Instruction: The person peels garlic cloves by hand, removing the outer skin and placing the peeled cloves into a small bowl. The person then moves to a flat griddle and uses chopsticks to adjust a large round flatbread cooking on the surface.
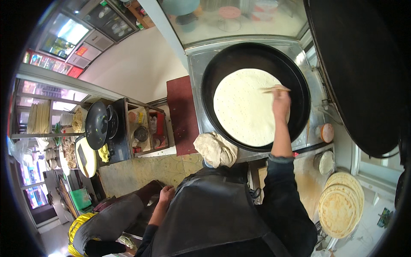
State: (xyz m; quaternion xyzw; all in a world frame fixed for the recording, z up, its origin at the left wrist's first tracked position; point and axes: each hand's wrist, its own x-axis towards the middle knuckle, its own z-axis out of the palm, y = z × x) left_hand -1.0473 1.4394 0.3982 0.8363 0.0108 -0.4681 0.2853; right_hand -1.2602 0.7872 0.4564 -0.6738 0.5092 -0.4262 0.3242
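A round sheet of pale dough [244, 109], dotted with rows of small holes, lies flat in a large round black pan [253, 56]. Over the right part of the dough, my right hand [281, 102] grips a thin light-coloured wooden tool [269, 90], blurred, whose exact kind I cannot tell. My left hand [167, 193] is low beside my body, its fingers curled; whether anything is inside it is not visible. A crumpled beige cloth [215, 149] rests at the pan's near left edge.
A large black round lid [356, 70] stands raised at the right. Stacked flatbreads [339, 208] lie at the lower right, and a small jar [325, 132] is beside the pan. A wok [97, 125] is on the left counter. Another person [107, 225] bends at the lower left.
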